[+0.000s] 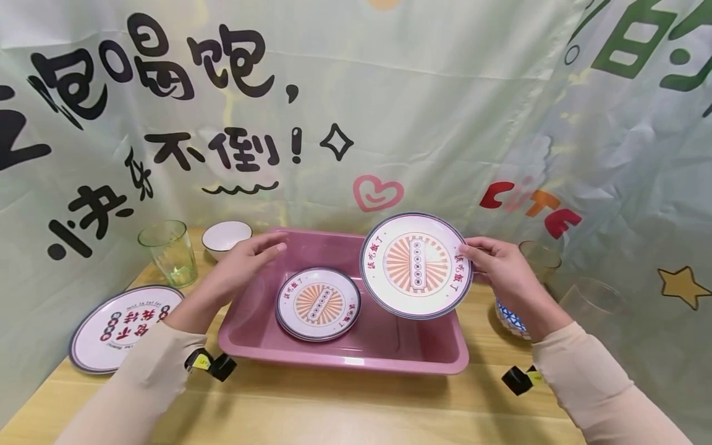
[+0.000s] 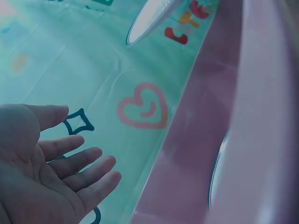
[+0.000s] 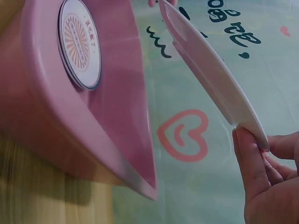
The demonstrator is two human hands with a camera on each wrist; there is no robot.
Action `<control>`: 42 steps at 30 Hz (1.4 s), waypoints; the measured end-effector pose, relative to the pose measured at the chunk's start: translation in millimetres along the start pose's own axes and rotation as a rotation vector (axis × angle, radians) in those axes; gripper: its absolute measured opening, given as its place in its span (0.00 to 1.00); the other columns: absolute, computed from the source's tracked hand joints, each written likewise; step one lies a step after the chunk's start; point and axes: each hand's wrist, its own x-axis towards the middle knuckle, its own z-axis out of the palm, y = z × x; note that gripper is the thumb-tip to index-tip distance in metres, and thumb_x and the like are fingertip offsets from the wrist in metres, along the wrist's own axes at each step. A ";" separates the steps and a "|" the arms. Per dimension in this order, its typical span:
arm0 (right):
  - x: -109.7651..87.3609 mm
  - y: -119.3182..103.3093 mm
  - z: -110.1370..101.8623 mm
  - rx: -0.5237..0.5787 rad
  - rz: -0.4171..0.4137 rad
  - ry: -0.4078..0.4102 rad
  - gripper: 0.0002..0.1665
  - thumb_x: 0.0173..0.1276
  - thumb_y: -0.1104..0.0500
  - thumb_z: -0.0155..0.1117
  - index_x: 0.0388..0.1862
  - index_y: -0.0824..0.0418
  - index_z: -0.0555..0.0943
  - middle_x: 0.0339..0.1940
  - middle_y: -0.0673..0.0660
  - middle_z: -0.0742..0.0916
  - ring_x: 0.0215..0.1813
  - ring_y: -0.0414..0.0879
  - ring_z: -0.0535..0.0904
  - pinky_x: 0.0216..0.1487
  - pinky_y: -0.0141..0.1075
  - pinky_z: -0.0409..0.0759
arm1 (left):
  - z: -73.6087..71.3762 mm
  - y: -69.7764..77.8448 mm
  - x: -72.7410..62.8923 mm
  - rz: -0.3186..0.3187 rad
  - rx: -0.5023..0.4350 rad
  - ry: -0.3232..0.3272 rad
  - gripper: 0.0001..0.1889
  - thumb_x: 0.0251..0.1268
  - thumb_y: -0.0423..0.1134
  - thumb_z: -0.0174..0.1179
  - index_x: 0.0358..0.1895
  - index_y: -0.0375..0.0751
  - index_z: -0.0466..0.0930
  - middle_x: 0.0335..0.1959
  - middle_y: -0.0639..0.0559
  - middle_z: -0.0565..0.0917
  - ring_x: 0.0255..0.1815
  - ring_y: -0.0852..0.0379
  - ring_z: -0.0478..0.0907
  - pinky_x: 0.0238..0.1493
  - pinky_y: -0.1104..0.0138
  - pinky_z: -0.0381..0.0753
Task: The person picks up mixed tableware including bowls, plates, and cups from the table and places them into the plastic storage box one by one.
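Note:
A round plate (image 1: 384,262) with an orange sunburst print is tilted up above the right part of a pink basin (image 1: 345,363). My right hand (image 1: 503,272) pinches its right rim, thumb on the printed face; the right wrist view shows the fingers behind the pale underside of the plate (image 3: 212,70). Inside the basin, at the left, lies a small stack of like plates (image 1: 318,304). My left hand (image 1: 250,256) hovers over the basin's left end, holding nothing. In the left wrist view the left hand (image 2: 60,172) shows its palm, with relaxed fingers spread apart.
Left of the basin are a green glass (image 1: 169,253), a white bowl (image 1: 227,236) and an oval plate (image 1: 111,330) with red lettering. Behind my right wrist stand clear glasses (image 1: 592,303) and a blue-patterned bowl (image 1: 508,318). A printed curtain (image 1: 445,111) hangs behind the wooden table (image 1: 334,408).

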 end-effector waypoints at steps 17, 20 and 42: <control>23.8 -3.4 40.0 0.130 0.028 -0.067 0.27 0.74 0.54 0.60 0.62 0.73 0.72 0.38 0.54 0.83 0.34 0.41 0.82 0.39 0.34 0.85 | 24.8 4.1 35.1 -0.032 -0.268 -0.108 0.29 0.77 0.48 0.50 0.71 0.32 0.62 0.65 0.34 0.72 0.60 0.38 0.75 0.56 0.54 0.78; 28.1 -2.9 46.1 0.155 0.034 -0.062 0.26 0.73 0.55 0.61 0.61 0.74 0.73 0.38 0.54 0.83 0.33 0.41 0.82 0.38 0.33 0.84 | 27.9 6.5 38.9 -0.063 -0.290 -0.098 0.29 0.76 0.50 0.52 0.71 0.34 0.64 0.63 0.36 0.75 0.58 0.40 0.77 0.54 0.56 0.80; 67.8 2.4 96.0 0.261 0.143 -0.047 0.22 0.74 0.59 0.59 0.60 0.72 0.75 0.33 0.54 0.83 0.30 0.41 0.81 0.33 0.33 0.84 | 38.5 7.4 63.6 -0.276 -0.260 0.076 0.27 0.72 0.58 0.54 0.66 0.45 0.74 0.45 0.42 0.83 0.40 0.54 0.81 0.44 0.59 0.84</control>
